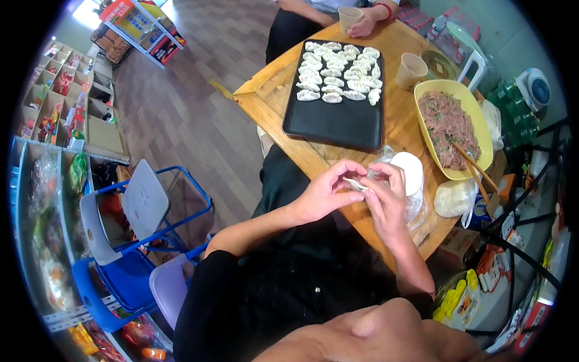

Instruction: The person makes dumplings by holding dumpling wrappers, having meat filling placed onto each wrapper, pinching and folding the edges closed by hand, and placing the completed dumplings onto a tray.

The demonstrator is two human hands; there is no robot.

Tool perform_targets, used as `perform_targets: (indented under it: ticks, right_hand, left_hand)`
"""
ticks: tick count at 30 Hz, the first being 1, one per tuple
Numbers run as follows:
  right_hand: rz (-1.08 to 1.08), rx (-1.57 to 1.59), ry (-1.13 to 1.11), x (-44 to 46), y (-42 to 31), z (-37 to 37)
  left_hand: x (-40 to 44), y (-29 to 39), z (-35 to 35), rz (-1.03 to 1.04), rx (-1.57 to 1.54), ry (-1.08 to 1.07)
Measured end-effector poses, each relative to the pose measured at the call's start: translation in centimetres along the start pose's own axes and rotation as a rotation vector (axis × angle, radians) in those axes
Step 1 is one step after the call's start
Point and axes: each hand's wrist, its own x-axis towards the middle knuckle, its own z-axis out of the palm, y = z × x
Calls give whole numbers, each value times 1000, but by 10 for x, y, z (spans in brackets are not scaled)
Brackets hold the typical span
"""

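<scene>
Between my two hands, over the table's near edge, is a small white dumpling (354, 184). My left hand (325, 192) pinches it from the left, and my right hand (387, 196) closes on it from the right. Fingers cover part of the dumpling. Just behind my right hand lies a stack of round white wrappers (408, 172) on clear plastic. A black tray (332, 122) farther back holds several rows of folded dumplings (332, 72). To the right stands a yellow bowl of minced filling (449, 123), with wooden chopsticks (473, 164) resting in it.
Two paper cups (412, 70) (350, 20) are on the wooden table (265, 84); a co-worker's hand (363, 23) is beside the farther one. A knotted plastic bag (455, 198) lies near the bowl. Folding chairs (145, 202) stand at the left, before shelves (45, 199).
</scene>
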Motion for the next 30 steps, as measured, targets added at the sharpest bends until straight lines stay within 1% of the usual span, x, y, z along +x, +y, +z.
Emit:
perform_targets:
  ticks: [1, 5, 7, 9, 10, 11, 12, 13, 15, 16, 18, 22, 24, 28, 30]
  right_hand:
    - [21, 2, -6, -2, 0, 0]
    - [90, 56, -34, -1, 3, -1]
    - [111, 127, -13, 0, 1, -3]
    - [100, 119, 13, -7, 11, -2]
    - [175, 250, 71, -8, 13, -1]
    - [242, 384, 130, -8, 15, 0]
    - [267, 471, 134, -10, 18, 1]
    - [264, 473, 137, -10, 17, 2]
    - [337, 711, 144, -10, 14, 3]
    - [333, 712, 144, -10, 14, 3]
    - [400, 743, 111, -11, 14, 4]
    - [400, 727, 118, -13, 13, 6]
    - [471, 710, 134, -10, 10, 5]
    - [444, 707, 141, -10, 9, 6]
    - [451, 716, 139, -11, 9, 7]
  left_hand:
    - [-3, -3, 0, -50, 18, 1]
    - [1, -8, 0, -68, -128, 9]
    - [0, -10, -1, -114, -159, 43]
    - [2, -5, -1, -152, -89, 127]
    - [2, -2, -1, -155, -92, 123]
    - [3, 1, -2, -161, -232, 154]
    - [4, 3, -4, -166, -369, 184]
    - [5, 4, -6, -165, -365, 183]
    - [5, 4, -9, -166, -489, 199]
    - [5, 4, -10, -164, -487, 198]
    - [7, 5, -12, -164, -492, 149]
    - [8, 0, -11, -165, -466, 154]
    - [9, 1, -11, -182, -403, 139]
    - [11, 6, -12, -182, -318, 128]
    - [13, 8, -12, -153, -186, 67]
